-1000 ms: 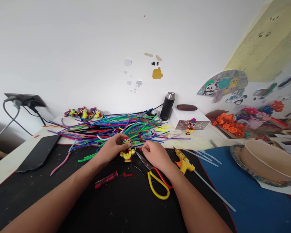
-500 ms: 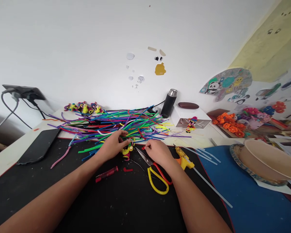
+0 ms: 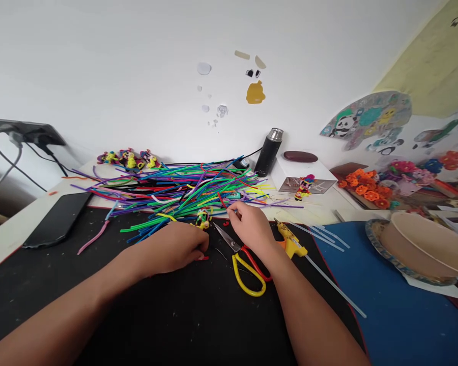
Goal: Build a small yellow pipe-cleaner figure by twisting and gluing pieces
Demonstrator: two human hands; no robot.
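Observation:
My left hand (image 3: 179, 246) is closed low over the black mat (image 3: 168, 315), its fingertips at a small red piece (image 3: 203, 258). Just beyond it sits a small yellow and green figure (image 3: 203, 218), partly behind the hand. My right hand (image 3: 250, 223) has thumb and finger together beside a red stem (image 3: 222, 201); whether it grips the stem is too small to tell. A curled red bit (image 3: 225, 223) lies left of it. Scissors (image 3: 248, 269) with yellow and red handles lie slightly apart between the hands.
Many coloured stems (image 3: 175, 188) are heaped at the back. A yellow glue gun (image 3: 291, 241) lies to the right, near a bowl (image 3: 431, 244). A phone (image 3: 59, 219), a black flask (image 3: 268, 152) and a white box (image 3: 305, 175) stand or lie around.
My left hand has left the figure and come down nearer over the red piece, covering the red marker-like item. My right hand has moved slightly up and away. The view has shifted a little.

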